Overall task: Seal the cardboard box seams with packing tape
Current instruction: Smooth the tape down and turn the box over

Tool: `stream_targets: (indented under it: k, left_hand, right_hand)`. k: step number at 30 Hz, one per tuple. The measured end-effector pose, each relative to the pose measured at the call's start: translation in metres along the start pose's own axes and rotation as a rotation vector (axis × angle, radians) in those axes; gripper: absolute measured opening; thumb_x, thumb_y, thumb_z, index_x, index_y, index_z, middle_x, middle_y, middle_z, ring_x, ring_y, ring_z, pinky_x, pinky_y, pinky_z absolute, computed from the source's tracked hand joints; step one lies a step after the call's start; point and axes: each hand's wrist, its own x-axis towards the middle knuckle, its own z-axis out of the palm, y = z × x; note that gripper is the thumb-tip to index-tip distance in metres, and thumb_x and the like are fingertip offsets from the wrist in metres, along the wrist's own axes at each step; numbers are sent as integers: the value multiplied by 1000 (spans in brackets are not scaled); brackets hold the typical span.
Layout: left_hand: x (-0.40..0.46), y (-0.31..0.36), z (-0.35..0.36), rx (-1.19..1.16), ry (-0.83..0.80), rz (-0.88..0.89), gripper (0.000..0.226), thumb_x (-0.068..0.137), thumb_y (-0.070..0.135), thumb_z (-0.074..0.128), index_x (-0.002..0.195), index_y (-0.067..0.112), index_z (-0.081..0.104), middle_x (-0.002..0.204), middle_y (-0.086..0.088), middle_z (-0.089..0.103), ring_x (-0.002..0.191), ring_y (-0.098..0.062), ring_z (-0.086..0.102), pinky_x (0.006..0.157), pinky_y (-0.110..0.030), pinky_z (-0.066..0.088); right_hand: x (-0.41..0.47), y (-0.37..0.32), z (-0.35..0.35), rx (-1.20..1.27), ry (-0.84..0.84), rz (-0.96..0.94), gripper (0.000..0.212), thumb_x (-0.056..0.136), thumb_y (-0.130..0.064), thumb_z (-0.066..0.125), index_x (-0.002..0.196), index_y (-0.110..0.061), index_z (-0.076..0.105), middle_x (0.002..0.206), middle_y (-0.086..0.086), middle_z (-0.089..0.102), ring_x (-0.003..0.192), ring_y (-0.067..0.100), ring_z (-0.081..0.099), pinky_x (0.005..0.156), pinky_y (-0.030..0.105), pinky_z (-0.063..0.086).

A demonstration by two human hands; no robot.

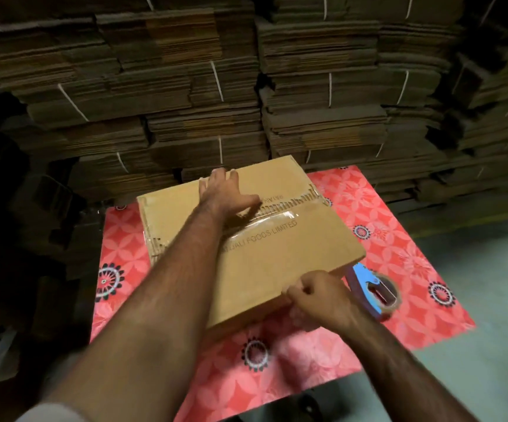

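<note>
A brown cardboard box [277, 257] lies on a table covered with a red patterned cloth [392, 239]. Clear packing tape [280, 215] runs along the box's middle seam. My left hand [225, 190] reaches across the top, with its fingers over the far edge and its thumb near the tape. At the near right corner of the box, my right hand [316, 296] grips the edge with curled fingers. A blue and red tape dispenser [374, 287] with a brown roll lies on the cloth just right of that hand.
Tall stacks of flattened cardboard [246, 86], tied with white string, stand close behind the table. A grey floor [484, 300] shows to the right. Dark clutter fills the left side.
</note>
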Motion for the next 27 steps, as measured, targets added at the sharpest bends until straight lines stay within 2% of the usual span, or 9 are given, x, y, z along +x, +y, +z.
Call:
stream_targets:
  k: [3, 6, 8, 13, 16, 18, 21, 25, 27]
  left_hand:
    - [-32, 3, 13, -90, 60, 88, 79, 86, 61, 60, 149, 19, 40, 164, -9, 20, 150, -27, 18, 120, -55, 11]
    - [-106, 10, 25, -144, 330, 55, 51, 88, 47, 58, 132, 21, 55, 132, -6, 53, 123, -25, 48, 102, -43, 41]
    - [-159, 17, 36, -216, 301, 20, 39, 88, 47, 55, 122, 27, 56, 108, 1, 66, 103, -25, 62, 83, -36, 50]
    - [-235, 40, 79, -382, 70, -185, 81, 74, 68, 44, 148, 40, 26, 78, 9, 73, 88, -17, 70, 76, -34, 57]
    - [-246, 55, 89, -528, -45, -282, 106, 67, 74, 49, 154, 45, -4, 102, -1, 73, 101, -20, 67, 87, -32, 55]
    - [-247, 76, 81, -1015, -124, -426, 124, 59, 75, 65, 150, 48, -15, 139, -6, 59, 120, -14, 57, 103, -29, 47]
    - [-240, 94, 57, -1681, 32, -583, 138, 41, 56, 82, 157, 41, 10, 156, 1, 39, 123, -6, 49, 110, -32, 40]
    - [-225, 90, 38, -1747, 289, -686, 114, 58, 46, 82, 156, 33, 24, 142, 15, 36, 121, -10, 37, 113, -45, 37]
    - [-210, 77, 34, -1659, 396, -733, 92, 74, 41, 81, 152, 30, 33, 143, 12, 41, 108, -12, 45, 90, -27, 49]
  right_hand:
    - [20, -18, -18, -372, 193, -144, 29, 81, -42, 61, 72, -15, 63, 72, 2, 70, 78, 27, 68, 69, 35, 55]
    - [62, -56, -37, -388, 306, -280, 20, 84, -39, 59, 83, -19, 64, 84, 3, 70, 86, 29, 65, 71, 34, 52]
    - [98, -82, -42, -402, 321, -357, 19, 86, -38, 60, 100, -25, 64, 98, 2, 70, 93, 26, 64, 76, 35, 54]
    - [162, -128, -38, -620, 131, -511, 73, 88, -57, 60, 148, -25, 35, 153, 3, 36, 137, 26, 37, 111, 52, 32]
    - [183, -131, -36, -680, 110, -535, 84, 87, -69, 50, 155, -28, 24, 163, 4, 20, 149, 28, 17, 118, 59, 7]
    - [194, -139, -30, -732, 79, -606, 86, 85, -76, 46, 153, -30, 25, 162, 5, 23, 149, 30, 19, 117, 62, 7]
    - [198, -145, -25, -786, 102, -636, 88, 82, -81, 44, 150, -28, 30, 158, 8, 30, 144, 34, 27, 113, 63, 16]
    - [197, -133, -38, -747, 141, -555, 89, 81, -77, 51, 150, -24, 34, 156, 11, 32, 143, 37, 27, 113, 64, 16]
    - [194, -122, -55, -679, 138, -514, 86, 80, -71, 59, 148, -24, 37, 153, 13, 36, 140, 37, 30, 113, 61, 18]
